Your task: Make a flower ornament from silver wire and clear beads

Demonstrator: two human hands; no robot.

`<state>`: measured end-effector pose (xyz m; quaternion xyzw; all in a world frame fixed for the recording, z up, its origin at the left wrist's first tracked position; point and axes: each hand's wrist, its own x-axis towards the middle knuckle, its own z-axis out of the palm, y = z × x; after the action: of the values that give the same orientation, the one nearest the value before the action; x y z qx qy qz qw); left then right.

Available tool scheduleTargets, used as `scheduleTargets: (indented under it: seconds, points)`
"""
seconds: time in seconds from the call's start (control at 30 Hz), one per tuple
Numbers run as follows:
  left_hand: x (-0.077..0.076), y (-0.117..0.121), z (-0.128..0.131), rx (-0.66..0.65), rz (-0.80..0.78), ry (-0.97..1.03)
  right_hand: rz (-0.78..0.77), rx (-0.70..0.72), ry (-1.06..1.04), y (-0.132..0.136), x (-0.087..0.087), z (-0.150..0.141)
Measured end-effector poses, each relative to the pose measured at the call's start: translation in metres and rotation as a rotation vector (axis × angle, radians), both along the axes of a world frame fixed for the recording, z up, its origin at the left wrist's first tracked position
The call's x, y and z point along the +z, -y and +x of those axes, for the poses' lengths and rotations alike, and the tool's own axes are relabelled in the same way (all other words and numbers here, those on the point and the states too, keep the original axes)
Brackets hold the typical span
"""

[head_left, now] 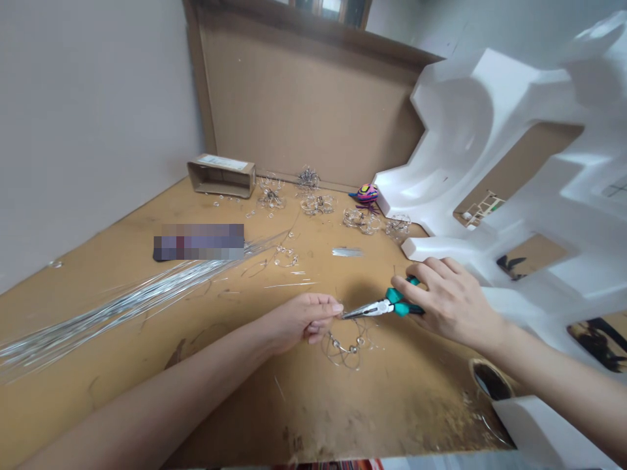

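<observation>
My right hand [448,301] is closed around the teal handles of needle-nose pliers [379,307], whose jaws point left. My left hand [304,320] pinches a thin wire at the tip of those jaws. That wire belongs to a looped wire piece with small beads [345,344], which hangs or rests just below my fingers on the brown table [245,391]. A long bundle of straight silver wires [122,303] lies across the table to the left.
Several finished wire loop pieces [316,203] lie at the back, near a small cardboard box [221,175] and a colourful small toy [367,193]. White foam packing [514,170] fills the right side. A roll of tape [490,378] sits at the front right. A dark flat object [198,243] lies mid-left.
</observation>
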<state>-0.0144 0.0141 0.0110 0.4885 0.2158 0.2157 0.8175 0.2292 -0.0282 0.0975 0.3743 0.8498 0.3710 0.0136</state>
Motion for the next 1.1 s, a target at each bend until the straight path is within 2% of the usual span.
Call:
scheduleTargets:
  seconds: [0.17, 0.23, 0.37, 0.43, 0.53, 0.6, 0.67, 0.83, 1.1]
  points:
    - [0.000, 0.001, 0.002, 0.038, 0.069, -0.070, -0.119, 0.013, -0.062, 0.001, 0.000, 0.000]
    - [0.000, 0.003, 0.004, 0.097, 0.198, -0.167, -0.224, -0.036, -0.082, 0.002, 0.001, -0.002]
    - [0.000, 0.012, 0.010, 0.279, 0.580, -0.338, -0.521, -0.229, -0.126, 0.005, 0.007, -0.008]
    - [0.000, 0.016, 0.012, 0.330, 0.646, -0.369, -0.632, -0.299, -0.146, 0.006, 0.011, -0.009]
    - [0.003, 0.016, 0.012, 0.256, 0.511, -0.356, -0.717, -0.302, -0.182, 0.006, 0.017, -0.006]
    - [0.006, 0.011, 0.009, 0.183, 0.395, -0.298, -0.719, -0.269, -0.204, 0.005, 0.020, 0.000]
    - [0.009, 0.005, 0.005, 0.140, 0.353, -0.250, -0.685, -0.234, -0.218, 0.005, 0.022, 0.007]
    - [0.010, -0.003, -0.003, 0.127, 0.451, -0.255, -0.595, -0.222, -0.184, 0.006, 0.027, 0.019]
    - [0.011, 0.002, 0.000, 0.090, 0.502, -0.332, -0.687, -0.247, -0.245, 0.010, 0.026, 0.021]
